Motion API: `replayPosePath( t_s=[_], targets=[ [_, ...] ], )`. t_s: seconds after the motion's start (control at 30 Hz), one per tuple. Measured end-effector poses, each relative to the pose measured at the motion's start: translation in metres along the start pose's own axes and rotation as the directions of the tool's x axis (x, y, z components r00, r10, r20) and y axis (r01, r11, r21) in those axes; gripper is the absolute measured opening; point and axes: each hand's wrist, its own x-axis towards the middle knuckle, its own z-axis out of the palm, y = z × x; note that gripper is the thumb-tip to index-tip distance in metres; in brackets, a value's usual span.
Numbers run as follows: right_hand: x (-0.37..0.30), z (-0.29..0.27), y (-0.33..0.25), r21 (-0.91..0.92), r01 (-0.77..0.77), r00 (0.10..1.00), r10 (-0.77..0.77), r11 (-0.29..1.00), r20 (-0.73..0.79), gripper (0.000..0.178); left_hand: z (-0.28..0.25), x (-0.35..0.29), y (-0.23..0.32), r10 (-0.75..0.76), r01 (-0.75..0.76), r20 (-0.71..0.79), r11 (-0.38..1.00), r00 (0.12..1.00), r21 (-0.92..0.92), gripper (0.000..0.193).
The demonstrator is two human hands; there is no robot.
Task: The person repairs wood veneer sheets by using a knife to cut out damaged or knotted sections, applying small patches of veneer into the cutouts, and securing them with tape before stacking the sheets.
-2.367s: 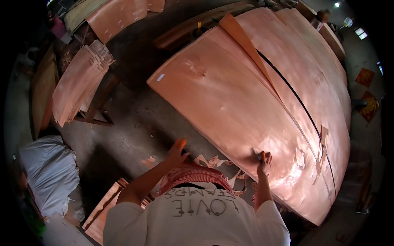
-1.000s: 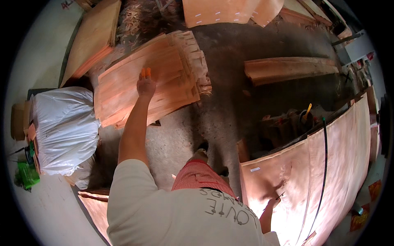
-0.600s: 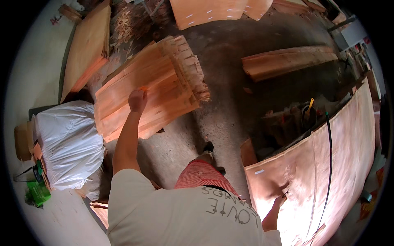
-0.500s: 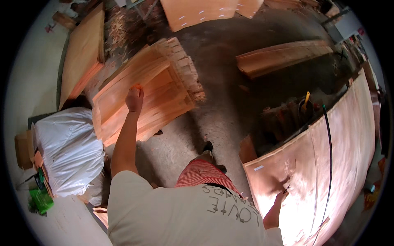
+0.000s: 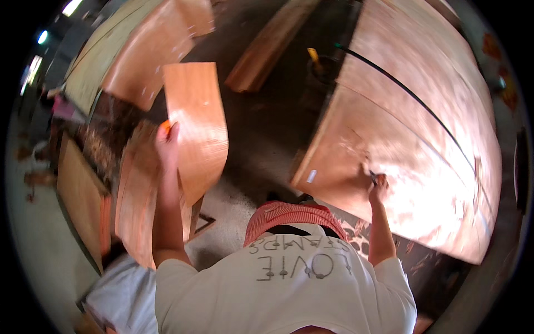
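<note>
My left hand [image 5: 166, 140] is closed on the left edge of a reddish-brown wood veneer sheet [image 5: 197, 119], which stands up and curves. Something small and orange [image 5: 165, 127] shows at its fingertips; I cannot tell what it is. Below that arm lies a stack of veneer pieces [image 5: 135, 189]. On the right, my right hand [image 5: 379, 190] is closed around a slim dark tool [image 5: 373, 177], its kind too small to make out. This hand is just over a large, broad veneer panel [image 5: 356, 139], which bears a small white label [image 5: 311, 176].
A black strap [image 5: 411, 92] crosses the large panel. Beyond it stands a dark bucket [image 5: 325, 69] with a yellow handle [image 5: 313, 54]. A long wood bundle [image 5: 267, 50] lies on the floor. Boards [image 5: 83, 189] and a white sack [image 5: 125, 295] are at the left.
My left hand has lifted a veneer sheet off the stack. The view has turned to the right, bringing the large panel nearer the middle. The right hand still holds the dark tool.
</note>
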Motion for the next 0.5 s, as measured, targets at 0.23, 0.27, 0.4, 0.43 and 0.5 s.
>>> replayPosePath(
  t_s=[0.23,0.27,0.4,0.43,0.5],
  targets=[
    [-0.007,-0.013,-0.001,0.046,0.202,0.978,-0.199,0.978,-0.063,0.061,0.103,0.006,0.026,0.221,-0.221,0.02,0.966,0.975,0.131,0.017],
    [-0.01,-0.018,-0.004,0.074,0.22,0.974,-0.215,0.973,-0.072,0.06,0.116,0.009,0.024,0.259,-0.261,0.036,0.957,0.965,0.127,0.017],
    [-0.013,-0.022,0.001,0.014,0.224,0.971,-0.221,0.975,-0.09,0.052,0.188,0.004,0.047,0.329,-0.346,0.11,0.905,0.938,0.248,0.016],
    [-0.013,-0.023,-0.001,0.025,0.223,0.972,-0.22,0.975,-0.077,0.052,0.205,0.01,0.04,0.448,-0.464,0.12,0.852,0.886,0.243,0.015],
    [-0.013,-0.032,-0.006,0.039,0.21,0.977,-0.208,0.977,-0.051,0.052,0.243,0.009,0.062,0.683,-0.702,0.246,0.54,0.688,0.464,0.014]
  ],
)
